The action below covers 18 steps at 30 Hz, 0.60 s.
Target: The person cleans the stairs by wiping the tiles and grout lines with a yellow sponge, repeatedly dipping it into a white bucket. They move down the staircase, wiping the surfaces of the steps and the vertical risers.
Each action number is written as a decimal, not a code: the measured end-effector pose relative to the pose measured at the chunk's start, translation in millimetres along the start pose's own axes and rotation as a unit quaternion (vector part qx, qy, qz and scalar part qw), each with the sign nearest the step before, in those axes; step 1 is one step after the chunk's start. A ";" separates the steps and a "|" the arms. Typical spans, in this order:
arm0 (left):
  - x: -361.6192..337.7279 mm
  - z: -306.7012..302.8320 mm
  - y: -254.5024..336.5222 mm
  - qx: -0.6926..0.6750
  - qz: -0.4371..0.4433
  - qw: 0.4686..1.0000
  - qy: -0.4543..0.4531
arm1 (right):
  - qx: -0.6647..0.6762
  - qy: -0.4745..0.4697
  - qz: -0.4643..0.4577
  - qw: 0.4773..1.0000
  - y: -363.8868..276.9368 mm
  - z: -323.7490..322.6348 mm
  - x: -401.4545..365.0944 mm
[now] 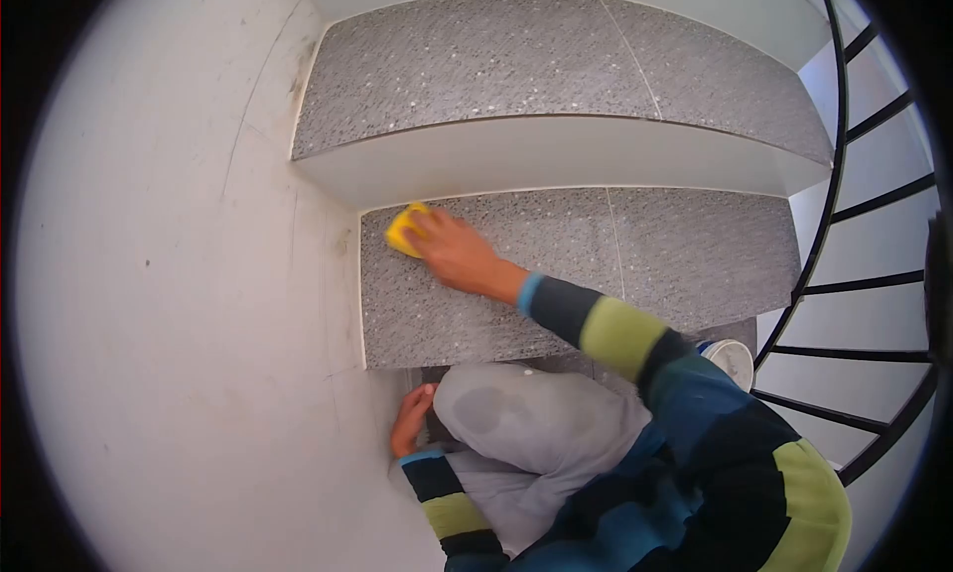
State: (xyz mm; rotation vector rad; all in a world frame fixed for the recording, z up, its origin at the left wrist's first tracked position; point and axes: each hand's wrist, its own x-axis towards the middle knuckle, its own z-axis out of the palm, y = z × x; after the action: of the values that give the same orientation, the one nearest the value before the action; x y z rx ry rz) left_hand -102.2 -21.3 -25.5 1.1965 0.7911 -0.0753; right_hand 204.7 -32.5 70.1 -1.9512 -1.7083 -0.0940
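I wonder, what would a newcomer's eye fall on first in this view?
Probably the bright yellow sponge under the right hand, vivid against the left end of the speckled grey stone step. Next might come the black metal railing curving down the right side, and the round white bucket partly hidden behind the striped sleeve.

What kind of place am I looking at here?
Most likely an indoor stairwell: speckled stone-like steps climb beside a scuffed white wall, with a black metal railing curving along the other side.
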 end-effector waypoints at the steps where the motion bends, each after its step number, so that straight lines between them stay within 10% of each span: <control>1: -1.4 1.1 1.8 -0.007 0.005 1.000 -0.005 | -0.001 -0.015 -0.009 1.000 -7.8 11.0 16.6; 4: -1.2 1.4 -2.6 -0.004 0.006 1.000 0.007 | -0.082 0.099 -0.100 0.987 -3.0 40.5 46.4; 13: -7.3 0.2 4.8 -0.004 0.011 1.000 0.009 | -0.130 0.006 -0.036 0.991 125.1 -49.4 -80.5; 18: -11.6 1.5 14.3 0.005 0.008 1.000 0.025 | -0.276 -0.012 0.211 0.938 167.2 -165.5 -197.6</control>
State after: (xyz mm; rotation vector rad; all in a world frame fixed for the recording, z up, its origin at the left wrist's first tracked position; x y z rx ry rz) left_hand -103.5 -20.9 -7.2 1.2173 0.8258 -0.0360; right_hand 371.3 -290.6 75.5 -2.6980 -1.3228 -0.4299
